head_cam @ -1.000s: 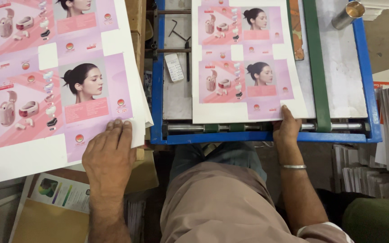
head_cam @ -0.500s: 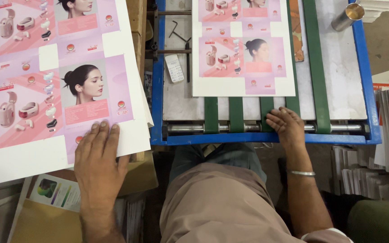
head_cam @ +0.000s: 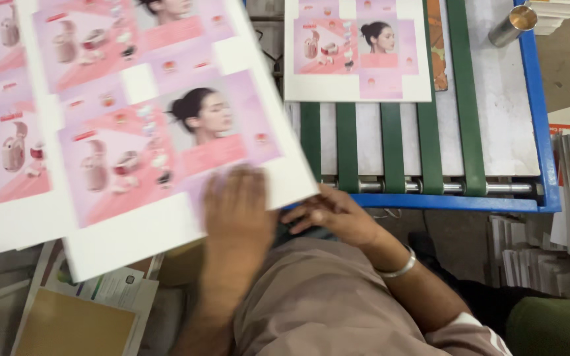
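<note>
The left hand (head_cam: 237,209) lies flat, palm down and fingers spread, on the lower edge of the top printed sheet (head_cam: 159,142); motion blur hides whether any finger curls under that edge. The sheet is tilted, its near corner overhanging toward 3 o'clock, and its upper part is cut off by the frame. At 3 o'clock from the left hand, the right hand (head_cam: 338,214) touches the sheet's corner from below; its fingertips are partly covered by the paper, so its grasp cannot be determined. A metal bangle (head_cam: 398,267) circles the right wrist. At 9 o'clock, a stack of identical sheets (head_cam: 8,165) lies beneath. At 1 o'clock, a second printed sheet (head_cam: 357,53) rests on the green belts (head_cam: 390,145) of the blue-framed conveyor (head_cam: 542,151). A metal cup (head_cam: 512,25) stands at 2 o'clock.
</note>
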